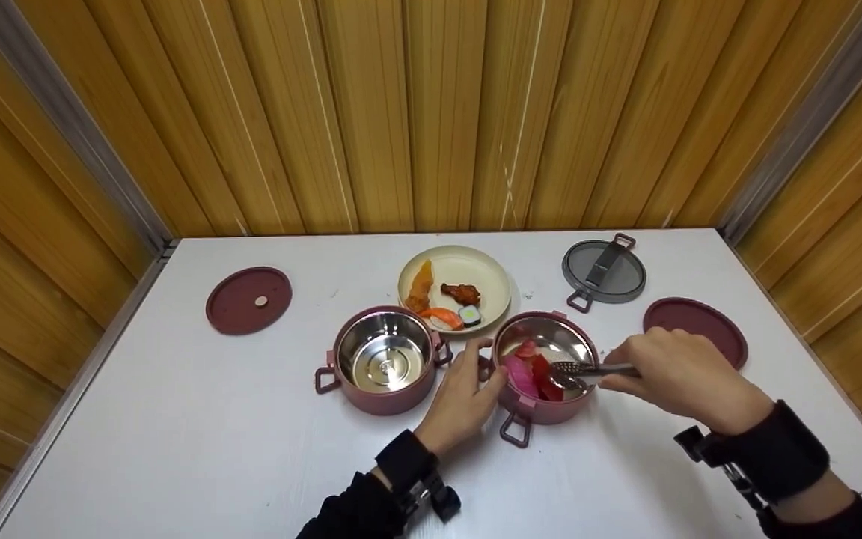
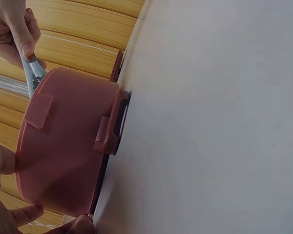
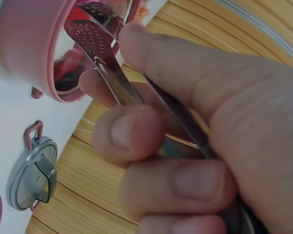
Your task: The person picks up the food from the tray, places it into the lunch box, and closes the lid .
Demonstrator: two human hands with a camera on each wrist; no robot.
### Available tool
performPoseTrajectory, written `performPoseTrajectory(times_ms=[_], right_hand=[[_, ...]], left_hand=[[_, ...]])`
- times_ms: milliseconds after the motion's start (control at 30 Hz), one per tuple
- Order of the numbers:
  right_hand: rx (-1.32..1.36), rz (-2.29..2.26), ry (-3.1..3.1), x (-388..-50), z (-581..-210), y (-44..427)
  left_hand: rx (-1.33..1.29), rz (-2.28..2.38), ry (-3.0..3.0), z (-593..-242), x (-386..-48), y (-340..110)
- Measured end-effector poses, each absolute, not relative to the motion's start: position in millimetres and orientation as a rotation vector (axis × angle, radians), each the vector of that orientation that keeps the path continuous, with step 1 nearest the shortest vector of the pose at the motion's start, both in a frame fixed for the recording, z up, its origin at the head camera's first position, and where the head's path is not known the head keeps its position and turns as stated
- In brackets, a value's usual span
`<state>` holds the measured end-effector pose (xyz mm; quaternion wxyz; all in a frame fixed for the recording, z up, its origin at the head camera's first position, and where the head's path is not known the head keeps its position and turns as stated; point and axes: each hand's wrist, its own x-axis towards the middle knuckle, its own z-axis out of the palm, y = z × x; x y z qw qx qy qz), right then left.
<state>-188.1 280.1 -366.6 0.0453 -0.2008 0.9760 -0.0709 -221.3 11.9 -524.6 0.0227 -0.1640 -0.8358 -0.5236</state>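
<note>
My right hand grips metal tongs with perforated ends, dipped into the pink steel-lined pot on the right. In the right wrist view the tong tips stand apart beside red food. That pot holds a bright pink piece and red pieces; their exact kind is unclear. At its left side my left hand holds the pot, thumb by the rim and fingers along the wall, as the left wrist view also shows. Left of this hand stands a second pink pot with nothing inside.
Behind the pots sits a cream plate bearing a drumstick, shrimp sushi, a sushi roll and a fried piece. Dark red lids lie at left and right; a grey clear lid lies back right.
</note>
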Motion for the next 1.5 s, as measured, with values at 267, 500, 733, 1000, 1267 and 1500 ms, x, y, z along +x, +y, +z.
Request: performPoseTrajectory(times_ms=[267, 500, 733, 1000, 1267, 1500], right_hand=[[-0.566, -0.241, 2.952, -191, -374, 279], [-0.592, -0.236, 2.986, -194, -374, 280], [-0.551, -0.209, 2.979, -195, -377, 274], [-0.612, -0.231, 2.985, -198, -369, 275], [-0.633, -0.235, 3.014, -204, -363, 275], [-0.682, -0.238, 3.062, -213, -360, 272]], left_hand=[[-0.493, -1.619, -2.597, -526, -222, 13], [-0.503, -1.596, -2.590, -536, -227, 13], [-0.519, -1.598, -2.577, -529, -223, 11], [-0.487, -1.636, -2.617, -516, -217, 11], [-0.476, -1.599, -2.626, -537, -228, 14], [-0.518, -1.600, -2.571, -539, -227, 13]])
